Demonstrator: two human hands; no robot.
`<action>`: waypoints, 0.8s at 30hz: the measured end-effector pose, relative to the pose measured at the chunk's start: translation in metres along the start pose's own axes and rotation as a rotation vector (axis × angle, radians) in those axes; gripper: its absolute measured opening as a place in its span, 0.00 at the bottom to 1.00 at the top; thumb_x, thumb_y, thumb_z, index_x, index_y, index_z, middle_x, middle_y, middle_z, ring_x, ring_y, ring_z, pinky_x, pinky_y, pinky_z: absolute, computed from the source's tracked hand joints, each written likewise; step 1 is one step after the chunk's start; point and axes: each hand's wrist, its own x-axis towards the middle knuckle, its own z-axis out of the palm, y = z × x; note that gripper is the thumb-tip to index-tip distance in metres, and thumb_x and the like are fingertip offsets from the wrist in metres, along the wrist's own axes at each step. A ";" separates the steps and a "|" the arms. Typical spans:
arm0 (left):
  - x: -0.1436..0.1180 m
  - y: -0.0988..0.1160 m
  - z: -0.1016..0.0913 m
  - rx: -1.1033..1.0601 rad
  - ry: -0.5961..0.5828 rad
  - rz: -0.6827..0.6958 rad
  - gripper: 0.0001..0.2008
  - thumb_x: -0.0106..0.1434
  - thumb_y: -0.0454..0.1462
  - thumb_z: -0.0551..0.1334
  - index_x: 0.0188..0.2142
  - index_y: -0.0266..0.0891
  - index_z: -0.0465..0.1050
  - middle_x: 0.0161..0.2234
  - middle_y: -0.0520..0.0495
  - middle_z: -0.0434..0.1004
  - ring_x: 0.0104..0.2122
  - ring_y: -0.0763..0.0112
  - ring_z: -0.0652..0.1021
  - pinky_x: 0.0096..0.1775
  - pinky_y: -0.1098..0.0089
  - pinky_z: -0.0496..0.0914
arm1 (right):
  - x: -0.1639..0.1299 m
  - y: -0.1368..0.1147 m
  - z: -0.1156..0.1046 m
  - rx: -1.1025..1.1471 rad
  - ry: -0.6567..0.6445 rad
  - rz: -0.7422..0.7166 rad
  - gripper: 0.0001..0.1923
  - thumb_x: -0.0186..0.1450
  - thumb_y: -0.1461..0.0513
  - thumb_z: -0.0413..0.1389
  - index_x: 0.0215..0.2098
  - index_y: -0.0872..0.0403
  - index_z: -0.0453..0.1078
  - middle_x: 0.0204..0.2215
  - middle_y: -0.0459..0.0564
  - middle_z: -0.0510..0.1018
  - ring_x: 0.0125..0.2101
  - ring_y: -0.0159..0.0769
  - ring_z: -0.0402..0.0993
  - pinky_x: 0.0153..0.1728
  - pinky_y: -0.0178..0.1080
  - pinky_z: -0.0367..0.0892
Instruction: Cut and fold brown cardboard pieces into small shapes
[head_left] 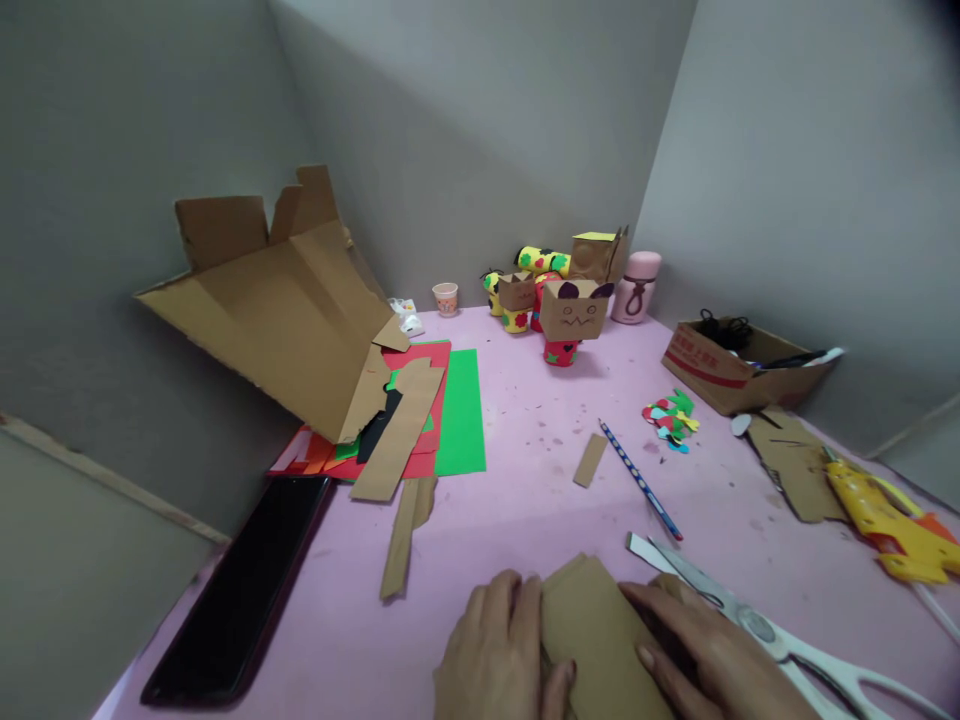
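At the front edge of the pink table, a folded piece of brown cardboard (596, 635) sits between my two hands. My left hand (495, 645) grips its left side, fingers bent over the far part and thumb along the near part. From the right, my right hand (709, 645) closes on the other side, thumb and fingers pressed to the cardboard. The lower part of the piece runs out of the picture. White-handled scissors (757, 625) lie just beyond my right hand, blades slightly apart.
A striped pencil (641, 480) and cardboard strip (591, 460) lie ahead. Left are a phone (240, 590), coloured sheets (461, 415) and a large cardboard piece (270, 320). Cardboard-headed figures (574, 315) stand behind. Rightward are a yellow glue gun (892, 520) and a box (712, 375).
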 end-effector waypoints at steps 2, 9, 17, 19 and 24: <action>0.014 0.005 -0.011 0.017 -0.151 -0.078 0.20 0.51 0.37 0.61 0.45 0.36 0.71 0.40 0.38 0.77 0.39 0.51 0.76 0.37 0.56 0.74 | 0.001 0.000 0.000 0.026 0.005 0.002 0.21 0.62 0.63 0.47 0.51 0.56 0.68 0.45 0.60 0.76 0.43 0.46 0.75 0.41 0.41 0.72; 0.047 0.021 -0.046 -0.088 -0.457 -0.272 0.14 0.47 0.35 0.66 0.35 0.35 0.71 0.37 0.41 0.74 0.38 0.56 0.74 0.39 0.60 0.69 | 0.001 -0.004 -0.002 0.086 0.014 0.043 0.20 0.60 0.64 0.49 0.51 0.54 0.68 0.45 0.58 0.76 0.43 0.45 0.75 0.42 0.41 0.70; 0.046 0.016 -0.050 -0.279 -0.440 -0.298 0.14 0.44 0.37 0.67 0.29 0.39 0.64 0.32 0.47 0.70 0.34 0.60 0.70 0.33 0.65 0.62 | -0.002 -0.006 -0.003 0.153 0.079 0.034 0.19 0.59 0.66 0.49 0.49 0.55 0.69 0.43 0.56 0.76 0.44 0.44 0.73 0.43 0.42 0.67; 0.046 0.011 -0.047 -0.317 -0.459 -0.304 0.16 0.42 0.38 0.67 0.29 0.40 0.62 0.30 0.49 0.69 0.33 0.59 0.70 0.32 0.65 0.61 | -0.002 -0.005 -0.005 0.198 0.076 0.049 0.19 0.59 0.65 0.50 0.48 0.55 0.69 0.43 0.56 0.76 0.44 0.44 0.72 0.44 0.43 0.66; 0.045 0.001 -0.039 -0.538 -0.613 -0.357 0.21 0.41 0.42 0.67 0.32 0.43 0.58 0.26 0.56 0.67 0.24 0.68 0.71 0.23 0.72 0.63 | -0.002 -0.002 -0.009 0.330 0.057 0.029 0.15 0.58 0.65 0.51 0.44 0.54 0.70 0.41 0.54 0.76 0.43 0.43 0.71 0.46 0.44 0.62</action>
